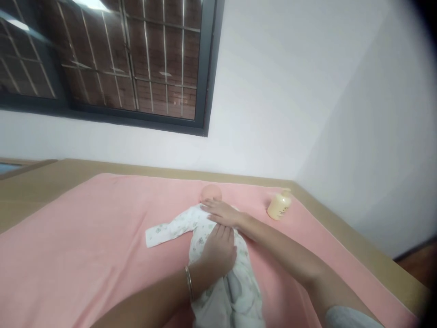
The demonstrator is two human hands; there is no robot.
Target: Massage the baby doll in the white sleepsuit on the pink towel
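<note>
A baby doll lies on its back on a pink blanket (123, 209), its bald head (210, 192) away from me. It wears a white baby onesie (200, 239) with a small print; one sleeve stretches out to the left. My left hand (220, 250), a bangle on its wrist, is closed at the onesie's front, with fingers bent into the cloth over the belly. Across the upper chest, just below the head, my right hand (221, 212) lies flat with its fingers extended. My arms and hands hide the doll's other arm and part of the front opening.
A pale yellow pump bottle (279, 206) stands on the blanket to the right of the doll. The tan surface (78, 169) shows around the blanket's edges. Behind it rise a white wall (266, 91) and a dark-framed barred window (136, 59).
</note>
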